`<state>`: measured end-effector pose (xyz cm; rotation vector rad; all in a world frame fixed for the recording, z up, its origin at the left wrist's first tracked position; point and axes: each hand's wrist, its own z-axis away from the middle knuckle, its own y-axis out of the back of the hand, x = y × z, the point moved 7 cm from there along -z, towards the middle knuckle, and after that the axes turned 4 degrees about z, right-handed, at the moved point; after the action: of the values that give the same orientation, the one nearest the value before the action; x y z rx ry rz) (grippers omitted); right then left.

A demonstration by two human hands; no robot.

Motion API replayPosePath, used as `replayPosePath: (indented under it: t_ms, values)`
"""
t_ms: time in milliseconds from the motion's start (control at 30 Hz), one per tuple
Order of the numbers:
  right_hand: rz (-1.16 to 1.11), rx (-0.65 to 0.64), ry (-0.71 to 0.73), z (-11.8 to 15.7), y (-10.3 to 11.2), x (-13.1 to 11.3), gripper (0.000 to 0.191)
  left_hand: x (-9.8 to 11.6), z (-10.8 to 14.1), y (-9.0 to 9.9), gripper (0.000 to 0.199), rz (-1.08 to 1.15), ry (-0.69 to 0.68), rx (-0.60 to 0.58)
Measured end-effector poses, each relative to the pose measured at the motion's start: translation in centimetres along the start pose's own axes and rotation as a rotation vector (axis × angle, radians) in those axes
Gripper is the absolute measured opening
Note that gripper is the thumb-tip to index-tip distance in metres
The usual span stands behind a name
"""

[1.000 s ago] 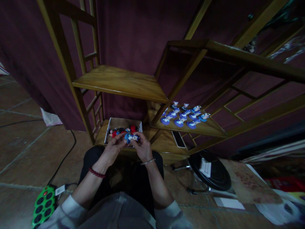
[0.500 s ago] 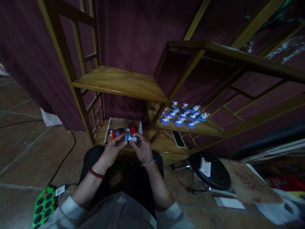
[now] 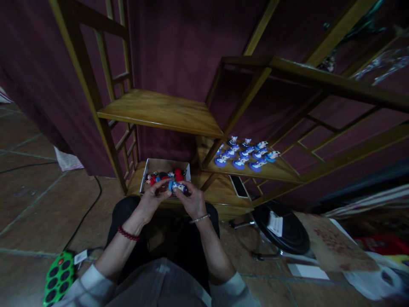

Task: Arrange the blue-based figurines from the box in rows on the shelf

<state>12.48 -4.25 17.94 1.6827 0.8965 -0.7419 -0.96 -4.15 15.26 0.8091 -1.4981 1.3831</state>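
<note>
A small blue and white figurine (image 3: pixel 177 186) is held between my two hands, above the front edge of a white box (image 3: pixel 166 163). My left hand (image 3: pixel 153 199) pinches its blue base end, and my right hand (image 3: pixel 192 200) grips the other end. Several red and dark figurines (image 3: pixel 155 178) lie in the box, partly hidden by my fingers. To the right, several purple, blue and white figurines (image 3: pixel 240 161) stand in rows on a wooden shelf (image 3: pixel 287 174).
A phone (image 3: pixel 239 186) lies on the lower shelf right of the box. Above the box is a wooden shelf board (image 3: pixel 162 111). A black round stool (image 3: pixel 283 228) stands at the right, and a green power strip (image 3: pixel 58 279) lies on the floor at the left.
Both hands keep hold of the figurine, which has tilted slightly between the fingers. The view has shifted a little.
</note>
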Motion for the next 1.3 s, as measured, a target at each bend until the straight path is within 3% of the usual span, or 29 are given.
replayPosePath:
  t_ms: [433, 667, 767, 933, 1300]
  values:
    - [-0.323, -0.092, -0.281, 0.3, -1.4, 1.7, 0.032, 0.2, -0.1, 0.0, 0.048, -0.157, -0.051, -0.064]
    - [-0.348, -0.094, -0.127, 0.1, -1.5, 0.9, 0.033, -0.5, -0.7, 0.6, 0.048, -0.09, -0.037, 0.003]
    - [-0.26, -0.109, -0.067, 0.0, -1.5, 0.7, 0.028, -0.5, -0.7, 0.7, 0.048, -0.085, -0.02, 0.028]
    - [-0.108, -0.185, 0.057, 0.0, -1.0, -0.6, 0.034, -0.1, -0.5, 0.9, 0.046, -0.085, -0.025, 0.031]
    - [-0.022, -0.203, 0.039, -0.2, -0.5, -0.4, 0.03, 0.4, -0.2, 0.2, 0.046, -0.102, -0.011, 0.004]
